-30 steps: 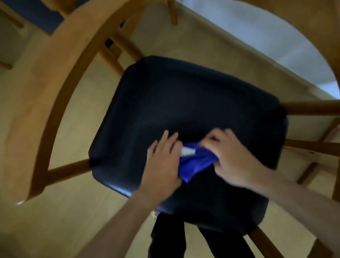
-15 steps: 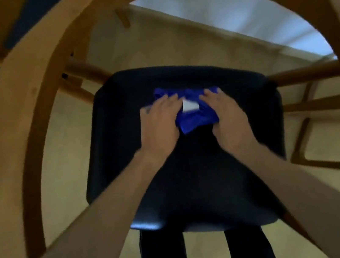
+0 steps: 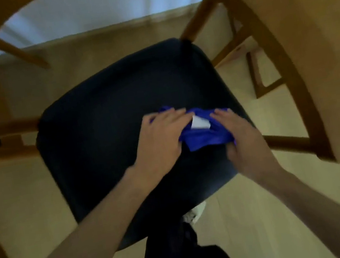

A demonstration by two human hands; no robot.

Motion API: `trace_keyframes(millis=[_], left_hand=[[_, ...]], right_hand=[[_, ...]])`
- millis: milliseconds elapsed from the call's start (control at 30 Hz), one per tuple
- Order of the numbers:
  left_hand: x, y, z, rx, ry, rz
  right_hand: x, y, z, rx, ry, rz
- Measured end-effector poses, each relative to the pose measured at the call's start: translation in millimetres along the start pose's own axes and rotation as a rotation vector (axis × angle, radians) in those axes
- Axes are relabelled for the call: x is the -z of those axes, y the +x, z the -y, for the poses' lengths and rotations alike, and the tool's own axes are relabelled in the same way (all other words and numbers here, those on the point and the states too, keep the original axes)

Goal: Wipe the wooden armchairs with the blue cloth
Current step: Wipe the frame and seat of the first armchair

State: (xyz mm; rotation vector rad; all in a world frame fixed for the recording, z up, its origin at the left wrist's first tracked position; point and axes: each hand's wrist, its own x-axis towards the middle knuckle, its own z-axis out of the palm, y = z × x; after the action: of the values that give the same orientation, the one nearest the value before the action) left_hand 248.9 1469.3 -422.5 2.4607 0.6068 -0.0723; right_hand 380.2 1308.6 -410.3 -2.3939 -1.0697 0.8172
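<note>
I look straight down on a wooden armchair with a curved back and arm rail [image 3: 302, 67] and a dark padded seat [image 3: 107, 121]. A crumpled blue cloth [image 3: 204, 138] with a white tag lies on the right part of the seat. My left hand [image 3: 162, 141] lies flat on the cloth's left side, fingers straight. My right hand [image 3: 241, 137] covers its right side, and the thumb curls under the cloth's lower edge. Much of the cloth is hidden beneath both hands.
Wooden spindles and stretchers [image 3: 287, 143] run from the seat to the rail on both sides. Pale wood floor [image 3: 21, 208] surrounds the chair, with a white wall [image 3: 101, 8] beyond. My dark trouser legs [image 3: 179, 250] and a light shoe [image 3: 194, 213] stand at the seat's near edge.
The view has swung round the chair. Both hands and the cloth have slid from the seat's back middle towards its right side, and the hands have spread a little further apart.
</note>
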Motion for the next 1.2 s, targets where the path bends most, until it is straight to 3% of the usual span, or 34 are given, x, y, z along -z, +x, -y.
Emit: trace_keyframes(millis=[100,200,333,433,567,800,867,1033,1200], left_hand=[[-18.9,80.3,-30.7,-0.170,0.091,0.068],[-58.2,112.9,-57.9,-0.285,0.169,0.251],[-80.8,69.5,-53.0,-0.334,0.180,0.291],[-72.8,14.5,-41.6,-0.368,0.126,0.356],[-61.0,-7.6,-40.3,-0.441,0.248,0.465],[-81.7,95.6,-115.4,-0.615,0.191,0.198],[-97.3,106.2,-130.0,-0.662,0.146,0.200],[-100.0,74.4,-105.3,-0.573,0.177,0.292],[-88.1,3.8,-86.6,-0.598,0.315,0.594]], right_hand=[[14.5,8.3,-33.3,-0.176,-0.014,-0.156],[-11.8,-16.2,-53.0,-0.350,0.007,-0.180],[-62.7,-63.1,-38.5,-0.529,0.176,-0.357],[-84.7,-102.0,-26.7,-0.545,0.317,-0.317],[-81.6,-124.4,-32.3,-0.506,0.472,-0.233],[-48.3,-78.2,-78.4,-0.485,0.482,-0.717],[-57.2,-75.5,-84.1,-0.494,0.484,-0.702],[-86.7,-88.3,-74.1,-0.598,0.562,-0.701],[-124.2,-149.0,-44.0,-0.662,0.716,-0.501]])
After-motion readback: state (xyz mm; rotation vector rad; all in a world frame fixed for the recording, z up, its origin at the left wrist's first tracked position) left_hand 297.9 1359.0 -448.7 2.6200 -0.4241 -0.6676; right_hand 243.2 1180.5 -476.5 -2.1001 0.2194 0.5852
